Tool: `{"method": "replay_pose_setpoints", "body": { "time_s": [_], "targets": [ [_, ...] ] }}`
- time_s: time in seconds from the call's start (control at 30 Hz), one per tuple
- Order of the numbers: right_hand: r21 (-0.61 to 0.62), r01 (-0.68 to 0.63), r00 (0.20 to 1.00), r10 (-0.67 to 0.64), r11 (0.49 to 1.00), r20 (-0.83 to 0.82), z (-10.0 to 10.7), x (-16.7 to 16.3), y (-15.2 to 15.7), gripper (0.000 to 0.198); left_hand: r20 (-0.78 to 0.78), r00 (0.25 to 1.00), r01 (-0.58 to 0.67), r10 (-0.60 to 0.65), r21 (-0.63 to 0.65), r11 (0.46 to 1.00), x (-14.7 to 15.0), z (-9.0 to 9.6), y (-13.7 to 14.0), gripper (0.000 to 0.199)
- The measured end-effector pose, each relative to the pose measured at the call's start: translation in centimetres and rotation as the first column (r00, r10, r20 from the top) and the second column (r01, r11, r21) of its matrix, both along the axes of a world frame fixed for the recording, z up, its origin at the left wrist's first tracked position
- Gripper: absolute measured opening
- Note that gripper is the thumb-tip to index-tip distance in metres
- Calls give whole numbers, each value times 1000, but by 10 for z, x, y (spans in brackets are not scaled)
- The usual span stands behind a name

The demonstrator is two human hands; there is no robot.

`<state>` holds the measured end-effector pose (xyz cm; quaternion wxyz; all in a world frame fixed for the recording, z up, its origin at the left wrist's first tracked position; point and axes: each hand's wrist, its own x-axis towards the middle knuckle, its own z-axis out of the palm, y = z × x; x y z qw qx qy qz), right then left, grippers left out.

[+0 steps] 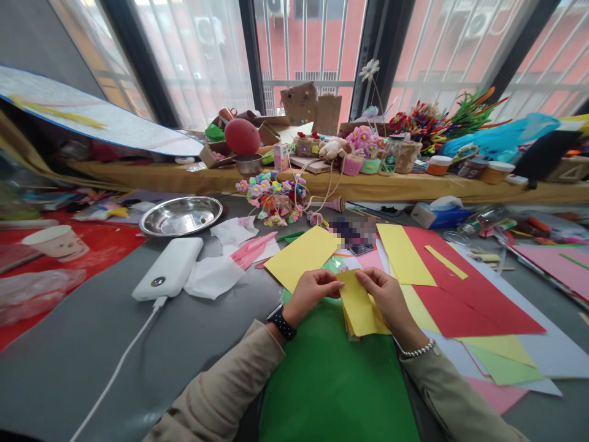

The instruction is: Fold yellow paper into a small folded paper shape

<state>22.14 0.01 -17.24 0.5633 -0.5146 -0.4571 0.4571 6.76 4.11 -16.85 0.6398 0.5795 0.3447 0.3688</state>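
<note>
While both hands meet just below the centre of the frame, I've got a decent view of the layered yellow paper (358, 312) between them; can't tell from my end whether it's one folded pc or several stacked. Main risk, IMO: the layers sliding out of line, b/c the grip is all up top and the lower edges fan apart w/ nothing pressing them. A crooked crease or a tear near the top edge is also poss. if the two hands pull unevenly. Lesser worry: the R sleeve (453, 387) could drag the loose sheets at lower right, e.g. the pale green sheet (504, 362), as it's right beside them.

Re fingers: L hand (317, 287) has thumb & index nearly closed, pinching the paper's upper left corner; the other fingers curl in behind. R hand (384, 298) has its thumb flat on the front near the upper right corner, w/ the other fingers mostly hidden, so can't tell how far they wrap round. So the paper's top edge sits between the two sets of fingertips, and the rest hangs below them, tilted, over the green sheet (338, 387). Can't tell if its bottom touches that sheet. Approx. upper left of the hands, a flat yellow sheet (301, 258) lies near the L fingers.
</note>
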Motion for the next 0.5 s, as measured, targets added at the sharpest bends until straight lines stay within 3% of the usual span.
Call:
{"method": "replay_pose_setpoints", "body": {
  "time_s": [0.2,0.37,0.5],
  "targets": [
    [35,51,996,-53,998,76,-1,1,-1,21,-9,1000,9,-9,-6,1000,0,3,-2,26],
    [75,123,986,-131,990,105,-4,3,1,21,-56,987,153,-154,-19,988,0,1,-2,26],
    [35,60,998,-61,998,31,0,4,3,21,-65,993,97,-96,18,995,-1,1,-1,26]
  ]
}}
